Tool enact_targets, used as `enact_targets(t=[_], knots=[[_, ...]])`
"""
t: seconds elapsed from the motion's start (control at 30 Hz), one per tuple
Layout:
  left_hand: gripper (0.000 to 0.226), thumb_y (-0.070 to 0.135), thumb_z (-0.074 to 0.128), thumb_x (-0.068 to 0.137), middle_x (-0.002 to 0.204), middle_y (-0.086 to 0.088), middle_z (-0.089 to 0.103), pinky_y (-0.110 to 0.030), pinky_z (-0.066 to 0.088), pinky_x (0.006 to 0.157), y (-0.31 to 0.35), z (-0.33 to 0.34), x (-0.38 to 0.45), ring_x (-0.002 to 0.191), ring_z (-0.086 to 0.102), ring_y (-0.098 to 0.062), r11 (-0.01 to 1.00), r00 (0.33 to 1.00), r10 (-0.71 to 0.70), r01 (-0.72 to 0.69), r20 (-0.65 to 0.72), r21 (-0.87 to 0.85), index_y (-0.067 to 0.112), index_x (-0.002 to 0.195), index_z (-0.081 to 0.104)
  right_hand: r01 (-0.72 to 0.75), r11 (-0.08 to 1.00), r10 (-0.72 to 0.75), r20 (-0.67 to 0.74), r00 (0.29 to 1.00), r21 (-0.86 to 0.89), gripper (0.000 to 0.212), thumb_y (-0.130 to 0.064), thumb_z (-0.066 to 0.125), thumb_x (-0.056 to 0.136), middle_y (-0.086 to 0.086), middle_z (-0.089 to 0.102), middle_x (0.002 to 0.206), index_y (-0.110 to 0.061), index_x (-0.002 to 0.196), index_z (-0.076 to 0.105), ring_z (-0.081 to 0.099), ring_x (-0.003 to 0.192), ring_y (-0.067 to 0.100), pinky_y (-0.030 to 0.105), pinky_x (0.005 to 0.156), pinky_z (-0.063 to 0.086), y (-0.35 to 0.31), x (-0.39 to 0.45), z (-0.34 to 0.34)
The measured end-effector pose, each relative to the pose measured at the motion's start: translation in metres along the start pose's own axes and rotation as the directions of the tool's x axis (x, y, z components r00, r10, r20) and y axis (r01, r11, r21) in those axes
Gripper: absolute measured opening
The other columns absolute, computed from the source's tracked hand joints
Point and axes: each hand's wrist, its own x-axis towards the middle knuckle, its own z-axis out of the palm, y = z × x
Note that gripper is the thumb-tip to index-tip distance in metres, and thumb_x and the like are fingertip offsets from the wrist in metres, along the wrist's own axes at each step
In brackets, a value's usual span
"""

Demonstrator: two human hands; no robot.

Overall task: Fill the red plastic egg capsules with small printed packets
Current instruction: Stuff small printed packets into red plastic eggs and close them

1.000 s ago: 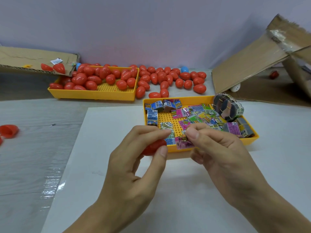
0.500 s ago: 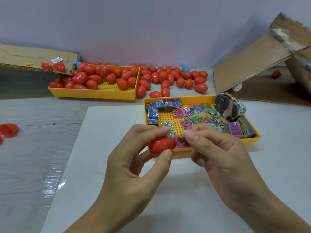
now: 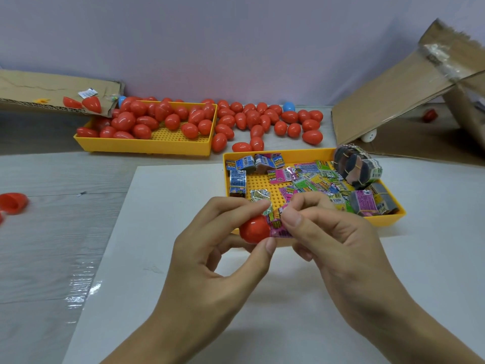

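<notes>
Where unseen before, packet (image 3: 279,224) against egg (image 3: 254,229).

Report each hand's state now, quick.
Left hand: grip closed on the red egg.
Right hand: grip pinching a pink packet at the egg.

Bare white sheet (image 3: 162,258) below the hands; packet tray (image 3: 388,219) just beyond.

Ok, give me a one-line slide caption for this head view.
Left hand holds a red egg while the right hand pinches a pink packet against it, above the packet tray.
</notes>
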Motion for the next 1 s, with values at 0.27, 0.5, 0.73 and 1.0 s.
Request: enact_targets(t=[0.27, 0.5, 0.73, 1.0], knots=[[0.045, 0.016, 0.070, 0.083, 0.113, -0.010, 0.059, -0.028, 0.058, 0.082, -0.0017, 0.0002, -0.0013, 0.103, 0.066, -0.029, 0.999, 1.000, -0.018, 0.018, 0.001, -0.028, 0.021, 0.127, 0.064, -0.048, 0.999, 0.048, 0.002, 0.999, 0.020, 0.035, -0.052, 0.078, 0.070, -0.009, 0.057, 0.088, -0.019, 0.058, 0.072, 0.049, 0.073, 0.007, 0.021, 0.057, 0.038, -0.0031, 0.0000, 0.0009], [0.047, 0.020, 0.071, 0.083, 0.111, -0.008, 0.058, -0.028, 0.058, 0.084, -0.0009, 0.0007, -0.0013, 0.102, 0.065, -0.031, 1.000, 1.000, 0.009, -0.009, -0.019, 0.016, 0.023, 0.129, 0.062, 0.004, 0.997, -0.008, -0.051, 0.999, -0.077, 0.025, -0.043, 0.074, 0.069, -0.012, 0.059, 0.082, -0.028, 0.050, 0.069, 0.058, 0.078, -0.002, 0.010, 0.062, 0.045, -0.0064, -0.0019, 0.0036], [0.049, 0.016, 0.072, 0.082, 0.107, -0.002, 0.057, -0.028, 0.059, 0.082, -0.0036, -0.0008, -0.0004, 0.096, 0.067, -0.028, 0.997, 0.996, 0.061, -0.058, -0.058, 0.060, 0.021, 0.129, 0.062, -0.007, 0.999, 0.005, -0.033, 0.999, -0.043, 0.016, -0.035, 0.076, 0.073, -0.010, 0.065, 0.067, -0.021, 0.064, 0.073, 0.057, 0.062, 0.007, 0.018, 0.056, 0.046, -0.0045, 0.0000, 0.0042], [0.031, 0.019, 0.075, 0.082, 0.103, -0.002, 0.068, -0.028, 0.060, 0.078, 0.0006, -0.0055, -0.0008, 0.098, 0.070, -0.022, 0.954, 0.979, 0.190, -0.165, -0.078, 0.248, 0.015, 0.112, 0.068, -0.118, 0.984, 0.124, -0.034, 0.992, 0.130, 0.026, -0.037, 0.079, 0.066, 0.008, 0.074, 0.077, -0.022, 0.088, 0.075, 0.071, 0.066, 0.019, 0.026, 0.051, 0.054, -0.0069, 0.0013, -0.0015]])
